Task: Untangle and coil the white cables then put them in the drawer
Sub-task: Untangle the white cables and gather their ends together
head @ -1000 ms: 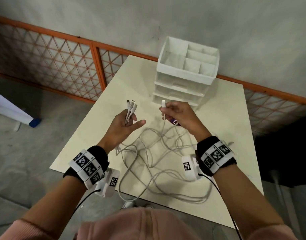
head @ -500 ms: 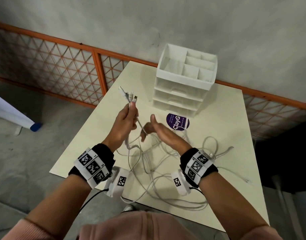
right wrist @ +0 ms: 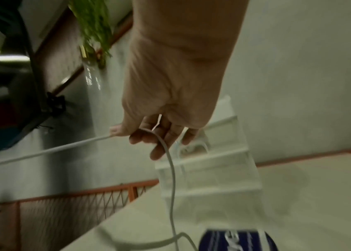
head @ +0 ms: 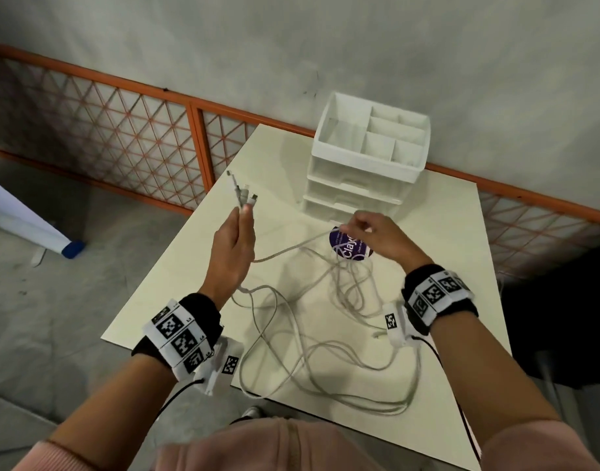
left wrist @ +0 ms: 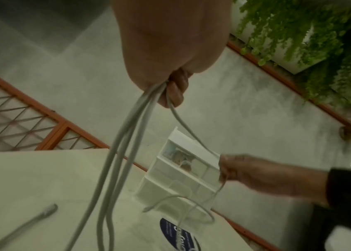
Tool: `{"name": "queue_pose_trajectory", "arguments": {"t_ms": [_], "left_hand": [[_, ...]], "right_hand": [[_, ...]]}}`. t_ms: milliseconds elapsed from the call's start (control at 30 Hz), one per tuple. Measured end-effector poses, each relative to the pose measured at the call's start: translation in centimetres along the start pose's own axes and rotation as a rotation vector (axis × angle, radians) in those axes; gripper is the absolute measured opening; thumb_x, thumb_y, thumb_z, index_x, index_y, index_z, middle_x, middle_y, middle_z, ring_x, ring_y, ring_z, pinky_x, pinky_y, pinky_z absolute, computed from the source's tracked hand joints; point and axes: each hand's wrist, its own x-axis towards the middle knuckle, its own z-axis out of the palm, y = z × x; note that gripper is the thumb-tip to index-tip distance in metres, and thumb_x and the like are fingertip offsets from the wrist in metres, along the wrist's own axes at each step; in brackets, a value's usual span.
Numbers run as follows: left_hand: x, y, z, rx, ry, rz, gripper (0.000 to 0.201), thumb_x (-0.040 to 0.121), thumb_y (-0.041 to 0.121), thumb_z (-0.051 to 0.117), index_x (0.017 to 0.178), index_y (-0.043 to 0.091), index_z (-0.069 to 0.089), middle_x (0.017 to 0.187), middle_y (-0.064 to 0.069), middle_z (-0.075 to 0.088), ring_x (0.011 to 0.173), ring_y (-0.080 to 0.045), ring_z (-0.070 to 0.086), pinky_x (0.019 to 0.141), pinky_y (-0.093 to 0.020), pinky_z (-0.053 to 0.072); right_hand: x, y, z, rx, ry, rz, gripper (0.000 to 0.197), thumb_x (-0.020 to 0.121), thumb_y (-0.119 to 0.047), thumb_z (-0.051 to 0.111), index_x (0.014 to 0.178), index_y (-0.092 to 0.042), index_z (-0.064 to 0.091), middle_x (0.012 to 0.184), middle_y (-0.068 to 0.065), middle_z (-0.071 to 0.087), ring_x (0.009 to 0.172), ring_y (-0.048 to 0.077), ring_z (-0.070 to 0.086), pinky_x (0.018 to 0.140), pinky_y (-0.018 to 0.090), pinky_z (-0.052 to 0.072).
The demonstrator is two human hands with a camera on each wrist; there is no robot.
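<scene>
Several white cables lie tangled in loops on the cream table. My left hand is raised over the table's left side and grips a bunch of cable ends, whose plugs stick up above the fingers. In the left wrist view the cables hang down from that fist. My right hand pinches a single cable strand that runs taut across to the left hand. The white drawer unit stands at the back of the table with its drawers closed.
A purple round sticker lies on the table below the right hand. An orange-framed mesh fence runs behind the table along a grey wall. A white pole with a blue tip lies on the floor at the left.
My right hand has moved right and away from the left hand, drawing one strand taut between them. The left hand has stayed raised with the cable ends.
</scene>
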Motion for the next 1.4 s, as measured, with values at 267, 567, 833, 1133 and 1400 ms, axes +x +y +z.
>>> {"name": "queue_pose_trajectory", "arguments": {"t_ms": [267, 567, 833, 1133, 1400], "left_hand": [[0.1, 0.0, 1.7, 0.199, -0.199, 0.064, 0.023, 0.082, 0.033, 0.071, 0.088, 0.011, 0.065, 0.053, 0.009, 0.036, 0.049, -0.007, 0.028, 0.048, -0.017, 0.025], [1.2, -0.2, -0.2, 0.275, 0.042, 0.173, 0.029, 0.091, 0.022, 0.062, 0.077, -0.002, 0.053, 0.054, 0.006, 0.043, 0.050, -0.009, 0.034, 0.047, -0.015, 0.029], [3.6, -1.0, -3.5, 0.445, 0.226, 0.014, 0.019, 0.089, 0.022, 0.064, 0.084, 0.003, 0.062, 0.057, 0.001, 0.047, 0.058, -0.021, 0.045, 0.048, -0.017, 0.033], [2.2, -1.1, 0.2, 0.412, -0.138, 0.042, 0.027, 0.075, 0.024, 0.079, 0.081, 0.007, 0.059, 0.053, 0.003, 0.037, 0.047, -0.009, 0.032, 0.047, -0.017, 0.029], [1.6, 0.2, 2.4, 0.252, -0.401, 0.146, 0.019, 0.091, 0.022, 0.061, 0.073, 0.027, 0.059, 0.055, 0.018, 0.055, 0.051, 0.001, 0.045, 0.053, -0.011, 0.033]], "right_hand": [[-0.2, -9.5, -0.1, 0.171, -0.076, -0.267, 0.025, 0.078, -0.034, 0.074, 0.077, -0.010, 0.067, 0.075, 0.016, 0.063, 0.071, 0.015, 0.053, 0.070, 0.027, 0.040], [-1.1, -1.3, 0.0, -0.041, -0.248, 0.038, 0.049, 0.090, -0.053, 0.049, 0.063, -0.013, 0.059, 0.060, 0.005, 0.055, 0.056, 0.014, 0.050, 0.060, 0.020, 0.040], [-2.6, 7.1, -3.1, -0.062, -0.022, 0.219, 0.031, 0.097, -0.030, 0.048, 0.069, -0.018, 0.058, 0.061, 0.002, 0.057, 0.064, 0.019, 0.056, 0.070, 0.035, 0.041], [-2.1, -1.1, -2.9, -0.114, -0.102, 0.006, 0.021, 0.095, -0.031, 0.054, 0.099, -0.024, 0.073, 0.092, -0.008, 0.072, 0.082, -0.004, 0.061, 0.072, 0.014, 0.043], [-2.7, -6.4, -2.2, 0.099, -0.243, -0.119, 0.020, 0.091, -0.031, 0.060, 0.096, -0.017, 0.073, 0.094, -0.007, 0.070, 0.092, 0.005, 0.065, 0.082, 0.022, 0.048]]}}
